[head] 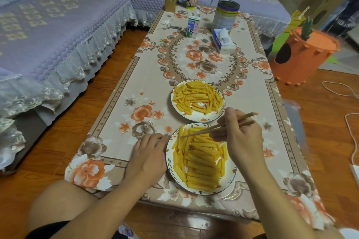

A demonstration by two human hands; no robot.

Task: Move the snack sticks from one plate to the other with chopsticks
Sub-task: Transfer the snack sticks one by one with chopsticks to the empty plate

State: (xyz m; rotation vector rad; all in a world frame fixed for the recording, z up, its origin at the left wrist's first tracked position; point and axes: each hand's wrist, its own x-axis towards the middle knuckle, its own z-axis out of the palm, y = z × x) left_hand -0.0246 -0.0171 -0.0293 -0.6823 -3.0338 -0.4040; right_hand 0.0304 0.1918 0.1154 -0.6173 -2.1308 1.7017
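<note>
Two chopsticks [217,127], pinched in the right hand [242,137], reach tips-down over snack sticks [200,159] on the near plate [170,163]; left hand [149,153] rests flat beside it. Light, brittle sticks likely want a gentle mid-length grip. Whether the tips touch one is unclear.

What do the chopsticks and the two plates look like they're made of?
The chopsticks look like wood or bamboo: matte, even brown, no shine. The near plate and the far plate look like glazed ceramic: glossy white with a painted pattern at the rim, though melamine cannot be ruled out.
</note>
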